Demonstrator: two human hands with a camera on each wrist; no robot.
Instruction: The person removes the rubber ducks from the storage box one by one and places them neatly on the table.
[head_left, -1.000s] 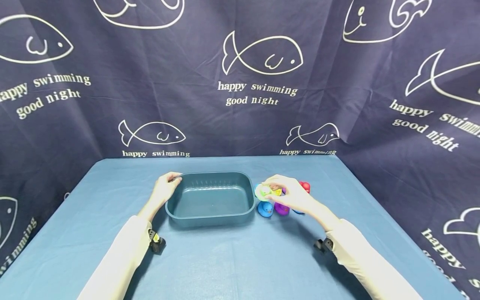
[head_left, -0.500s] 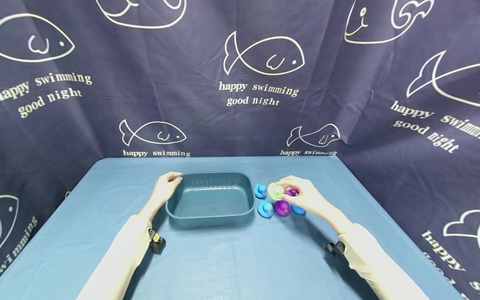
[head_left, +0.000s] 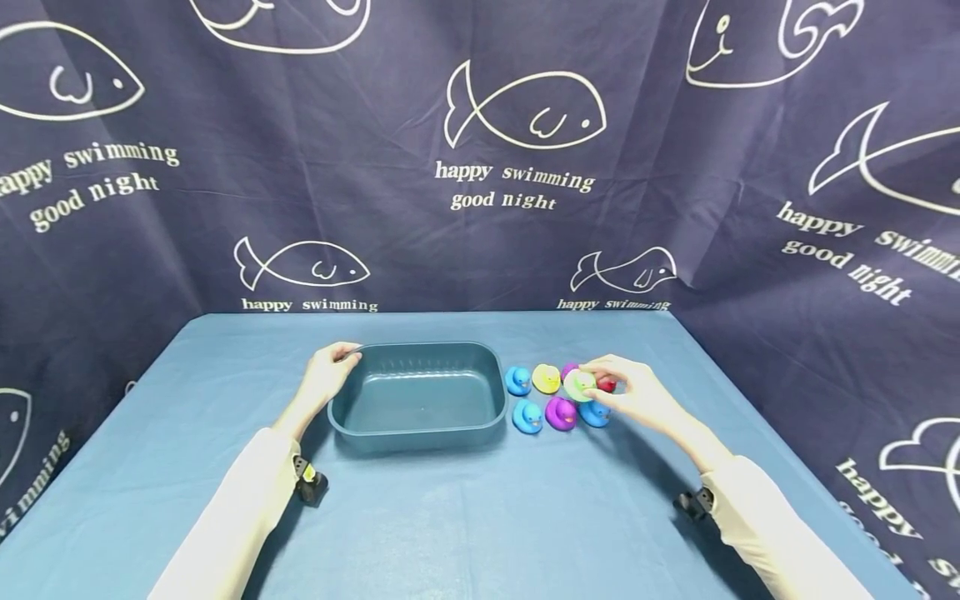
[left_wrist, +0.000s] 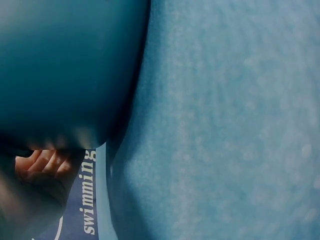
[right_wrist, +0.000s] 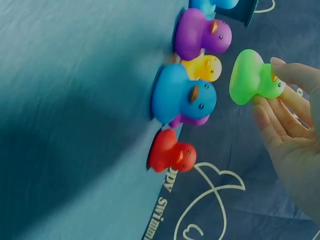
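My right hand (head_left: 630, 385) pinches a light green rubber duck (right_wrist: 252, 80) between thumb and fingers, raised above the other ducks. Below and around it sit a red duck (right_wrist: 171, 151), a blue duck (right_wrist: 175, 94) and a purple duck (head_left: 561, 413). Further left are a yellow duck (head_left: 546, 378) and two more blue ducks, one at the back (head_left: 517, 381) and one in front. My left hand (head_left: 327, 373) grips the back left corner of the dark teal plastic basin (head_left: 416, 437); in the left wrist view its fingers show past the basin wall.
A blue cloth (head_left: 450, 517) covers the table. Behind and at the sides hangs a navy curtain (head_left: 420, 208) with white fish prints. The basin stands just left of the rows of ducks.
The right hand has moved right with the green duck, from near the basin's right side to over the right end of the rows. The left hand stays on the basin.
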